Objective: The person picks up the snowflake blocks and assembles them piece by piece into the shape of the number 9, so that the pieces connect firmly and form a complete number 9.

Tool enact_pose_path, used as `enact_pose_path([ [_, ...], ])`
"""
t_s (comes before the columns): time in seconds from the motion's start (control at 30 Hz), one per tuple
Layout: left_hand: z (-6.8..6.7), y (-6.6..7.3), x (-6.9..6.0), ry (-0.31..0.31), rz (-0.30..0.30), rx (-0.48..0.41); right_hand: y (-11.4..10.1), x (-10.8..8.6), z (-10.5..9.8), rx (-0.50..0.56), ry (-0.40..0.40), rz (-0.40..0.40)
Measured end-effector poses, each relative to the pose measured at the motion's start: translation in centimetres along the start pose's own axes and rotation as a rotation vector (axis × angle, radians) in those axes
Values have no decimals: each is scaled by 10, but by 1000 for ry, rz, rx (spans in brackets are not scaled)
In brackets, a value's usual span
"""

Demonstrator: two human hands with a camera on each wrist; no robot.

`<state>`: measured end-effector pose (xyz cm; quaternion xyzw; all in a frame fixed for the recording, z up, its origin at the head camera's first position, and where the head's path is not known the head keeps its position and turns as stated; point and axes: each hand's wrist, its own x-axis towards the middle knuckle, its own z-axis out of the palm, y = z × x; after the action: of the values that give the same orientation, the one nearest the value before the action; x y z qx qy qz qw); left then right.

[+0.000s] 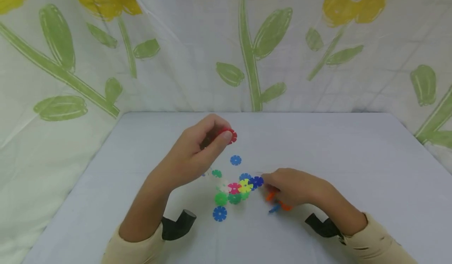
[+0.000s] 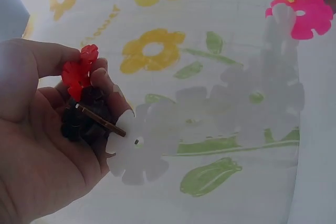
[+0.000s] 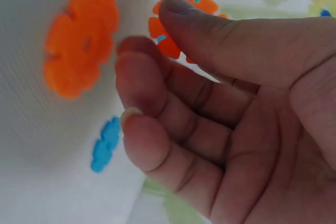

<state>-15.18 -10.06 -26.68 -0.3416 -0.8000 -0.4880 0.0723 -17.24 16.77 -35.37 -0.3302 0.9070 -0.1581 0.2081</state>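
In the head view my left hand [image 1: 195, 152] is raised over the table, pinching red flower-shaped linking discs [image 1: 232, 136]. The left wrist view shows black discs [image 2: 84, 121], a brown disc [image 2: 102, 120] edge-on and a white disc [image 2: 139, 148] at the same fingers. A row of white discs runs towards a pink disc [image 2: 304, 17]. My right hand [image 1: 294, 185] is low at the right, its fingers curled around an orange disc [image 3: 197, 6] under the thumb. Another orange disc [image 3: 84, 40] and a blue disc [image 3: 106, 144] are beside the fingertips, somewhat blurred.
Between the hands are a yellow disc [image 1: 245, 185], a dark blue disc [image 1: 257, 182] and several green discs [image 1: 221, 198]. A blue disc [image 1: 219, 213] lies nearer me, another blue disc [image 1: 236, 160] farther off. Flower-printed cloth [image 1: 176, 60] hangs behind the table [image 1: 353, 146].
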Motion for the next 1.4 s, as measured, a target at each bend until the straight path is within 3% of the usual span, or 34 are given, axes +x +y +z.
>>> enact_pose_path([
  [0.13, 1, 1, 0, 5, -15, -7, 2, -10, -20, 47, 71, -38],
  [0.27, 4, 0, 1, 9, -20, -19, 0, -22, -43, 159, 239, -108],
  [0.37, 7, -1, 2, 17, -23, -29, -8, -26, -52, 371, 374, -249],
  [0.5, 11, -1, 3, 44, -3, -50, -22, -26, -54, 727, 451, -422],
  [0.6, 15, -2, 3, 54, 25, -87, -32, -26, -53, 907, 458, -457],
  [0.7, 18, -2, 2, 42, 55, -112, -39, -22, -51, 993, 429, -490],
  [0.87, 20, 0, 1, 6, 106, -99, -43, -18, -46, 1073, 359, -565],
  [1.03, 21, -1, 3, -27, 176, -87, -43, -17, -42, 1130, 352, -565],
  [1.2, 27, -3, 6, 5, 297, -58, -45, -17, -39, 1189, 344, -541],
  [1.4, 37, 0, 8, 66, 363, -39, -49, -21, -35, 1248, 384, -560],
])
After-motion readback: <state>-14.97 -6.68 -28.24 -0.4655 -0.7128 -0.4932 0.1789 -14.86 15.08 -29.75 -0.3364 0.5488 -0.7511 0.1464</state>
